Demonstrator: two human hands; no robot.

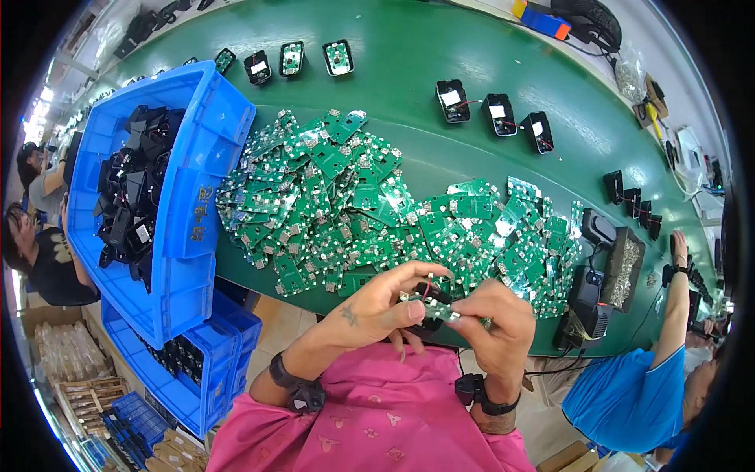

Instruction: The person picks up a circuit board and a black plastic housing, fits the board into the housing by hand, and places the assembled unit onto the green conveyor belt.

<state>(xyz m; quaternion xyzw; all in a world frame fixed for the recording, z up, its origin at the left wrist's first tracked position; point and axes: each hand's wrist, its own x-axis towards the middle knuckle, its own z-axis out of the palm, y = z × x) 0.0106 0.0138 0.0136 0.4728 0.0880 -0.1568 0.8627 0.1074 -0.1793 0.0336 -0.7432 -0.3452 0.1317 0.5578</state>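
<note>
Over the near edge of the green table, both of my hands are closed on one small green circuit board [442,311], held up in front of my body. My left hand [377,305] grips its left end, with the thumb on top. On the other side, the fingertips of my right hand [497,318] pinch its right end. A black part with a red wire [431,290] sits right against the board; fingers partly hide it. Just beyond my hands lies a heap of loose green circuit boards [346,185], spread out to the right.
A blue crate [177,212] of black housings [130,208] stands at the left, with more blue crates [208,350] below. Small black cases [452,101] stand farther back. A box of small metal parts [627,267] lies right, near a person in blue [637,401].
</note>
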